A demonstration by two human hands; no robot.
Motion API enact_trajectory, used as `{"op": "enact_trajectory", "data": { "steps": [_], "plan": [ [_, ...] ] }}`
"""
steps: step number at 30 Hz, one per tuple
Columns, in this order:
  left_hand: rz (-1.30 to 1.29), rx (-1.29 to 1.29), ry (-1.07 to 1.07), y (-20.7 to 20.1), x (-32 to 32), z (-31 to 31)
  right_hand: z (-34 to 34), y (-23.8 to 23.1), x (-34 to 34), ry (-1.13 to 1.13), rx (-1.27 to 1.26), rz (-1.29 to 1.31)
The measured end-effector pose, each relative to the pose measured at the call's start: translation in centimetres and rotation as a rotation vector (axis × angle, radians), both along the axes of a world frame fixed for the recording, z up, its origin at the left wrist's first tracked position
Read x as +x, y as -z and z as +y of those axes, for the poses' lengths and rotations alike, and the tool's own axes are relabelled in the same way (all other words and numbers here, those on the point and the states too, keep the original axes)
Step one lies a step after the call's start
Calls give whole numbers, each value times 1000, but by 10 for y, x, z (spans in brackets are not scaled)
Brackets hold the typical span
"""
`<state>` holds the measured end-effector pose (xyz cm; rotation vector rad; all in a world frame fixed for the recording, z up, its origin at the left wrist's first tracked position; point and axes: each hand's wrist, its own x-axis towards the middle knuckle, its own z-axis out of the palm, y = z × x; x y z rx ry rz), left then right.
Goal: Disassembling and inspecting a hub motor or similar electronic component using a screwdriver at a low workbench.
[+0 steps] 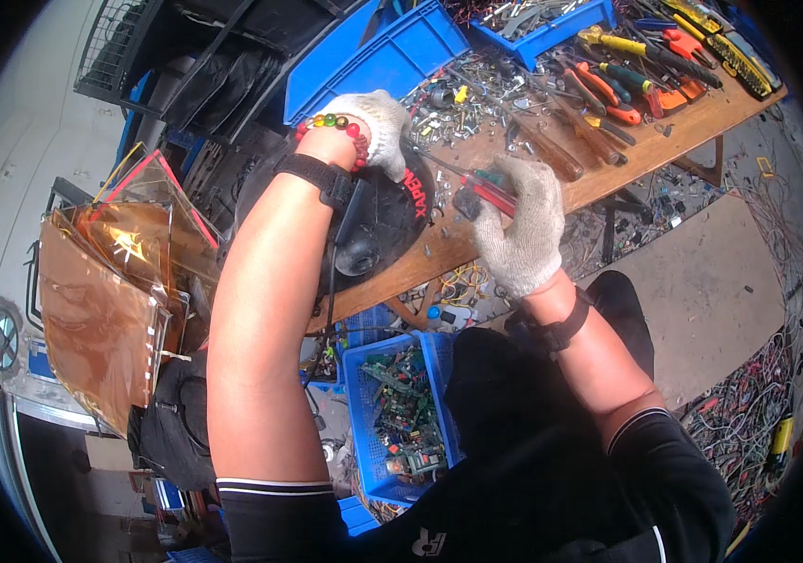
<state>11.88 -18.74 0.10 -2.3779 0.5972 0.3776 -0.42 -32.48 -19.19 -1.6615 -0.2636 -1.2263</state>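
Note:
My left hand (378,127), in a white knit glove with a bead bracelet at the wrist, grips the far edge of a round black device (384,223) lying on the wooden workbench (608,178). My right hand (519,230), also gloved, is closed on a red-and-green-handled screwdriver (486,188). Its shaft points left toward the black device near my left hand. A black cable runs from my left wrist strap down across the device.
Screws and metal scraps (476,98) litter the bench, with pliers and screwdrivers (636,66) at the far right. Blue bins (373,56) stand behind. A blue crate of green circuit boards (401,413) sits under the bench. Amber film sheets (110,281) lean at left. Wire scraps (749,394) cover the floor.

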Motion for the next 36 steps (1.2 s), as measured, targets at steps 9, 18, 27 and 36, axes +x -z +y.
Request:
{"op": "enact_trajectory", "data": {
  "steps": [9,18,27,36],
  "plan": [
    [-3,-55,-35,-7,-3,7,-7,1,-1,-104,19,515],
    [21,12,-32,0,-5,-9,1,1,-4,-81,146,134],
    [-57,-18,-60,-11,-17,8,5,-17,-7,-306,321,275],
    [-498,-591,-68,-44,-68,66,14,-94,13,-244,106,-127]
  ]
}}
